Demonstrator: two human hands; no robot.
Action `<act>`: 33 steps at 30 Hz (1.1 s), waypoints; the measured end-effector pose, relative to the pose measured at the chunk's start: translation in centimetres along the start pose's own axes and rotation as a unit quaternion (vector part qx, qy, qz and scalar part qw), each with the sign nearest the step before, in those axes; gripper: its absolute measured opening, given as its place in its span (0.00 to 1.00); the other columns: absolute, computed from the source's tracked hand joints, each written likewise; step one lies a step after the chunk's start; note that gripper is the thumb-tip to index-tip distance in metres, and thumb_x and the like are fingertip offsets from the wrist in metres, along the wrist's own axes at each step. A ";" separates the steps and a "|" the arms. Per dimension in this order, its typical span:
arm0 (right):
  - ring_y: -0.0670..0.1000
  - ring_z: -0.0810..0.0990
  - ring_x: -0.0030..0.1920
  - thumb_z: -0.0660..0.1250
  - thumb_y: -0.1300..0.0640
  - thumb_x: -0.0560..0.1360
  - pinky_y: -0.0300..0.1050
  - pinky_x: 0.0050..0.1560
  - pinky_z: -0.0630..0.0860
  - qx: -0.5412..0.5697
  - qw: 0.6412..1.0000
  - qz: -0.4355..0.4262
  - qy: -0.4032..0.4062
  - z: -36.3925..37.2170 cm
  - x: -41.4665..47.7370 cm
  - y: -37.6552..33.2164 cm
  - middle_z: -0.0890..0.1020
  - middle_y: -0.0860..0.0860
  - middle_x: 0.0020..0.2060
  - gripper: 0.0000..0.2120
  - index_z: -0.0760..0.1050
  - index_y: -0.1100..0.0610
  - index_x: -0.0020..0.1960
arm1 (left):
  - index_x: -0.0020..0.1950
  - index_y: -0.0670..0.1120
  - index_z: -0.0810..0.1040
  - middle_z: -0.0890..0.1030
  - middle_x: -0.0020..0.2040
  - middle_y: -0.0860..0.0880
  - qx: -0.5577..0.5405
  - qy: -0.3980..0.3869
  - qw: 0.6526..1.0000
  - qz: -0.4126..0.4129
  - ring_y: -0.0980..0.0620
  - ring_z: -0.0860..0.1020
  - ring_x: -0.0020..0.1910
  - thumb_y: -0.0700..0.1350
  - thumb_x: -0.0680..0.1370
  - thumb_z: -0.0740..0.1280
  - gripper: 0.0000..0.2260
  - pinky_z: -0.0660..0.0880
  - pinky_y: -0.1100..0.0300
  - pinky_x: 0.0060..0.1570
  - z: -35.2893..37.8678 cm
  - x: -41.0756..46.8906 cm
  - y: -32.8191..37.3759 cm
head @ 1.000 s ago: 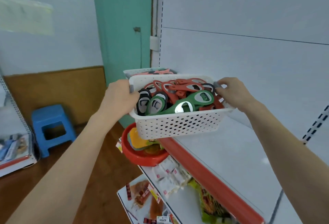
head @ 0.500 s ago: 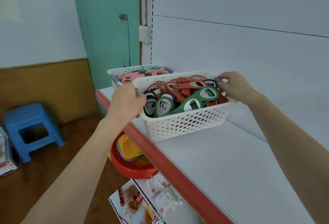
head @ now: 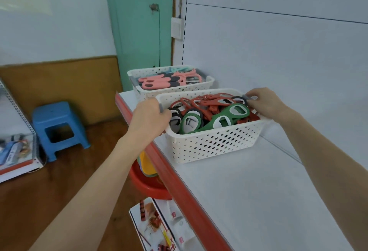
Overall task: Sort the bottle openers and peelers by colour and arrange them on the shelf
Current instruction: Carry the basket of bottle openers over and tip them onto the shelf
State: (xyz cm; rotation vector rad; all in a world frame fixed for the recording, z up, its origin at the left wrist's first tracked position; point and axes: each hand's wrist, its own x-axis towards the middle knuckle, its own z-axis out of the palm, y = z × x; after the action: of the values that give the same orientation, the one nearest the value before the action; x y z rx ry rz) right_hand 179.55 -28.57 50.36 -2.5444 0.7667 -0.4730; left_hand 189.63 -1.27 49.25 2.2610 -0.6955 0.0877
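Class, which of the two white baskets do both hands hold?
The nearer basket of red and green bottle openers; the farther basket holds pink peelers.

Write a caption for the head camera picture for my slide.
A left hand and right hand grip a white basket of bottle openers on the shelf, beside the peeler basket.

Basket (head: 215, 147) — perforated white plastic, matt. Bottle openers (head: 215, 115) — matt rubbery coating, metal inserts. Shelf (head: 258, 201) smooth painted metal; stool (head: 57, 127) glossy plastic.

The basket of bottle openers (head: 215, 145), a second ago held out past the edge, now sits on the shelf (head: 258, 201) beside the peeler basket (head: 145, 93).
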 end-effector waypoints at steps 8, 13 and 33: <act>0.60 0.77 0.56 0.61 0.57 0.78 0.50 0.57 0.72 -0.017 1.000 -0.015 -0.008 0.9 2.6 0.3 0.80 0.60 0.54 0.13 0.76 0.64 0.57 | 0.43 0.42 0.69 0.74 0.39 0.47 0.010 -0.005 1.000 -0.020 0.47 0.77 0.34 0.42 0.77 0.61 0.04 0.67 0.64 0.25 0.6 1.2 0.4; 0.60 0.75 0.60 0.60 0.60 0.78 0.47 0.59 0.69 -0.044 0.999 -0.007 -0.006 1.1 3.0 -0.2 0.77 0.61 0.60 0.14 0.74 0.64 0.61 | 0.51 0.42 0.67 0.76 0.45 0.44 -0.021 -0.001 0.999 -0.026 0.45 0.78 0.41 0.40 0.76 0.61 0.06 0.68 0.65 0.27 0.9 1.6 0.9; 0.58 0.66 0.66 0.51 0.32 0.73 0.57 0.65 0.65 -0.054 0.976 0.198 0.071 3.7 -4.5 -5.2 0.72 0.57 0.63 0.34 0.66 0.58 0.66 | 0.51 0.43 0.73 0.75 0.35 0.51 -0.184 -0.094 0.976 0.066 0.59 0.71 0.30 0.45 0.78 0.60 0.07 0.69 0.72 0.27 1.9 3.8 -2.7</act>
State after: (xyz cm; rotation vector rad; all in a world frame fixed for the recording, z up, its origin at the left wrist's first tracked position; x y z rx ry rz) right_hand 179.92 -20.90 48.99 -2.3825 1.3504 -0.4923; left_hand 193.91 -2.75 47.19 1.8819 -0.8820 -0.1801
